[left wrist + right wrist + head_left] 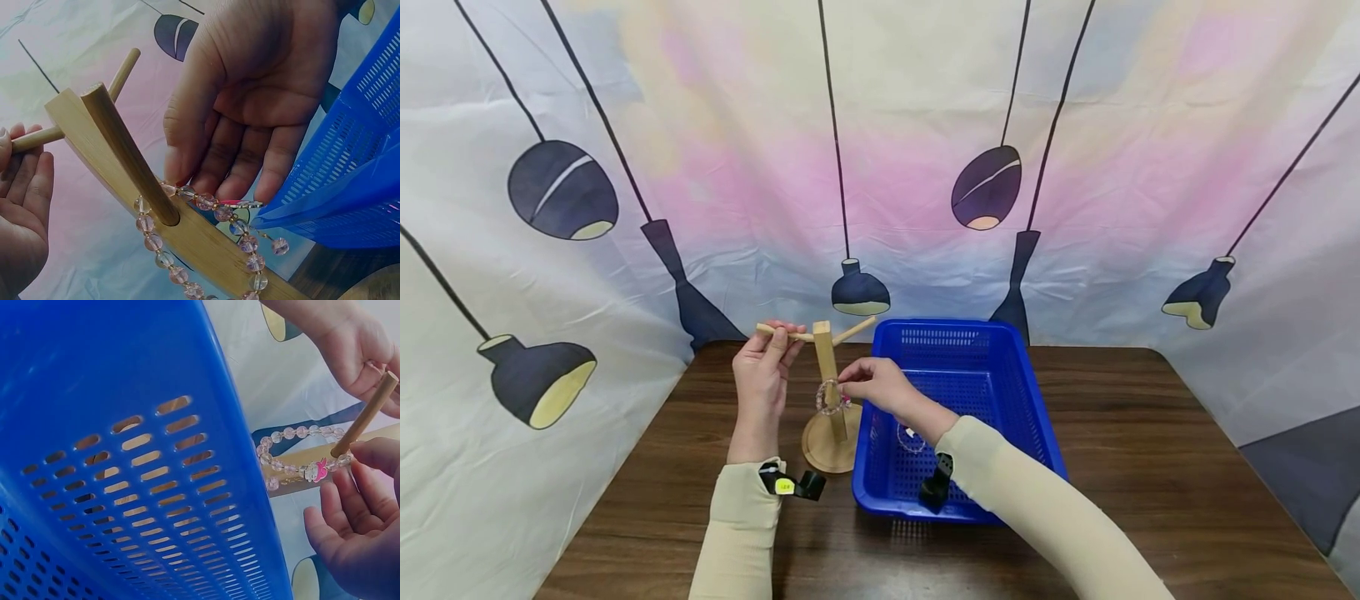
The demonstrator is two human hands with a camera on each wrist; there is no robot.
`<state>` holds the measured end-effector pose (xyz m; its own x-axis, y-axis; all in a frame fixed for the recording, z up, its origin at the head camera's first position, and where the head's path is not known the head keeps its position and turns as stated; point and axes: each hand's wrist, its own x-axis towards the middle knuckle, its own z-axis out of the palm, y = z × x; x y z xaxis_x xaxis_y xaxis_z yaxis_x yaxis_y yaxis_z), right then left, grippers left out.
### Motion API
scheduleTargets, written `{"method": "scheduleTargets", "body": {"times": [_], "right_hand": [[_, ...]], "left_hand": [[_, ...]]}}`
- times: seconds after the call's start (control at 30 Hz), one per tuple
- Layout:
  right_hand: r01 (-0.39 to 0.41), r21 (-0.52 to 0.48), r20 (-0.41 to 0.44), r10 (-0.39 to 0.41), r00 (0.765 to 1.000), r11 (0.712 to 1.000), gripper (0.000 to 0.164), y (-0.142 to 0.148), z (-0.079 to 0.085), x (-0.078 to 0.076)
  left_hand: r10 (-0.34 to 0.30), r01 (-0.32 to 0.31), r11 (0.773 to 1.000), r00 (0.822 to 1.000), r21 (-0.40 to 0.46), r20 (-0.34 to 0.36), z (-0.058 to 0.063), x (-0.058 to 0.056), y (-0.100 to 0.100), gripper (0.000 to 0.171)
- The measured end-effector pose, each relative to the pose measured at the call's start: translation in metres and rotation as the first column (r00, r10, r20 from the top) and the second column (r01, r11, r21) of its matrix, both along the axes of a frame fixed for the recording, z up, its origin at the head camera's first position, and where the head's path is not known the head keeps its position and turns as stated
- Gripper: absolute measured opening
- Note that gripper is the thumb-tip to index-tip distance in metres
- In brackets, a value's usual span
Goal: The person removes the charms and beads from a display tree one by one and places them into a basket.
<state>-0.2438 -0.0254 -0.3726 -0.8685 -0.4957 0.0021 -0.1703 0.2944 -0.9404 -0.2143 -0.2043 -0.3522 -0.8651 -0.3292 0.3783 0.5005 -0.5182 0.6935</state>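
Observation:
A wooden stand [825, 354] with a round base and several pegs stands left of the basket. My left hand [762, 371] grips its upper left peg [786, 333] between thumb and fingers. On a lower peg [122, 144] hangs a bracelet [145, 224] of pink and clear beads, its loop around the peg near the post. My right hand [883, 387] pinches the bracelet's edge between thumb and fingertips. Beside those fingertips sits a pink and white character charm [317, 470], and a small bead dangles from the loop. Fingers partly hide the pinched beads.
A blue plastic basket [1048, 425] with slotted walls stands under my right forearm, close to the stand. Another beaded bracelet [912, 450] with a white tag lies inside it. Both rest on a dark wood table [1120, 467]; a printed cloth [925, 108] hangs behind.

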Motion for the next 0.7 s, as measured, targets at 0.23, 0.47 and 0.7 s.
{"method": "scheduleTargets", "body": {"times": [0.23, 0.47, 0.7], "right_hand": [[0.011, 0.008, 0.011, -0.011, 1.000, 1.000, 0.017, -0.0017, 0.0004, 0.0000], [0.006, 0.005, 0.019, -0.007, 1.000, 1.000, 0.016, -0.0025, -0.0009, -0.0015], [-0.007, -0.006, 0.010, 0.007, 1.000, 1.000, 0.016, -0.0033, 0.0005, 0.0000]], "left_hand": [[0.000, 0.000, 1.000, 1.000, -0.005, -0.005, -0.0006, -0.0003, 0.0005, 0.005], [0.011, -0.011, 1.000, 1.000, -0.017, -0.003, 0.0001, -0.0007, 0.0017, 0.005], [0.022, -0.022, 1.000, 1.000, -0.014, 0.003, 0.0006, 0.0002, 0.0019, 0.005]]}}
